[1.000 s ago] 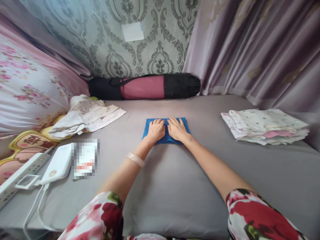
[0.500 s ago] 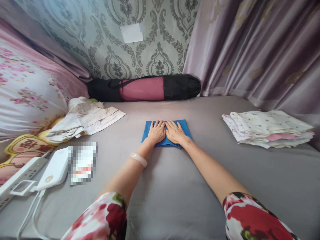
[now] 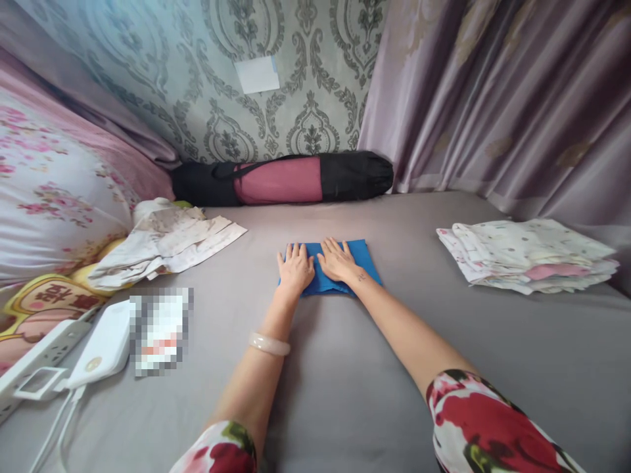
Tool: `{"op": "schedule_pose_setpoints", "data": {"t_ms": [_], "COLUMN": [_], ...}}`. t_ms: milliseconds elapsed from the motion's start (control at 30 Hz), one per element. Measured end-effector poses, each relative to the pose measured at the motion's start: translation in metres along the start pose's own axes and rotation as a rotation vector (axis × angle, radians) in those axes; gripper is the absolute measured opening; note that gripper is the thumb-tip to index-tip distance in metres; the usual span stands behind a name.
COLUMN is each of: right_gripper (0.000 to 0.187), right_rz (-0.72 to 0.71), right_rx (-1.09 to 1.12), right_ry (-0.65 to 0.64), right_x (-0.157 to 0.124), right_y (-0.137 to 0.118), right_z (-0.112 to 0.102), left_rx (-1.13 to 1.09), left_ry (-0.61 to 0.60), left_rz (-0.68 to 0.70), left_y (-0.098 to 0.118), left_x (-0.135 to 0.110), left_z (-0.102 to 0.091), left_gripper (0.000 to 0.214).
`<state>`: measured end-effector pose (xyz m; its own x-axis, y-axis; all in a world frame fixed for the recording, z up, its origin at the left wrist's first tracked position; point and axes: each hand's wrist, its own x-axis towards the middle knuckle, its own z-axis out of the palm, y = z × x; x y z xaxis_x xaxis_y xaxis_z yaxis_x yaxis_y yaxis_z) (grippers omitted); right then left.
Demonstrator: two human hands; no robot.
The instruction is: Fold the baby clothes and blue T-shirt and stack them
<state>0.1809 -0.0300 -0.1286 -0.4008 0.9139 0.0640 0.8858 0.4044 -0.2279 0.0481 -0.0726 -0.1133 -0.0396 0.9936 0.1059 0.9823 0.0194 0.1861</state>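
A folded blue cloth (image 3: pixel 363 257) lies flat on the grey sheet in front of me. My left hand (image 3: pixel 296 268) rests open on its left edge, fingers stretched forward and slightly apart. On the middle of the cloth, my right hand (image 3: pixel 339 260) lies flat with its fingers pointing forward and to the left. Neither hand grips anything. A pale bangle (image 3: pixel 269 343) circles my left forearm. Parts of the cloth are covered by both hands, so its folds are only partly visible.
A stack of folded printed cloths (image 3: pixel 532 253) lies at the right. Crumpled pale cloths (image 3: pixel 167 240) sit at the left, beside a floral pillow (image 3: pixel 54 190). A power strip (image 3: pixel 46 351) and white power bank (image 3: pixel 106 341) are nearer. A black-and-pink bag (image 3: pixel 280 180) lies along the wall.
My left hand has slid left to the edge of the blue cloth. The right hand has shifted slightly left on the cloth, and the gap between the hands is wider.
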Motion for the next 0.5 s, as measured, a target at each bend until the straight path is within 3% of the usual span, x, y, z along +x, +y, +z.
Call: {"op": "schedule_pose_setpoints", "data": {"t_ms": [100,200,333,500], "right_gripper": [0.06,0.059,0.061,0.061], "right_rz": [0.009,0.005,0.03,0.155], "right_rx": [-0.003,-0.003,0.018,-0.041], "right_ry": [0.002,0.004,-0.011,0.092], "right_x": [0.0,0.0,-0.003,-0.015], "right_y": [0.0,0.0,0.003,0.02], "right_z": [0.008,0.009,-0.002,-0.02], "left_rx": [-0.013,-0.017,-0.032,-0.052], "left_ry": [-0.021,0.034,0.138,0.207], "left_rz": [-0.008,0.001,0.024,0.021], "left_y": [-0.003,-0.004,-0.006,-0.011], "left_x": [-0.007,-0.011,-0.015,-0.018], "left_z": [0.006,0.011,0.013,0.011], "left_gripper": [0.051,0.05,0.046,0.045]}}
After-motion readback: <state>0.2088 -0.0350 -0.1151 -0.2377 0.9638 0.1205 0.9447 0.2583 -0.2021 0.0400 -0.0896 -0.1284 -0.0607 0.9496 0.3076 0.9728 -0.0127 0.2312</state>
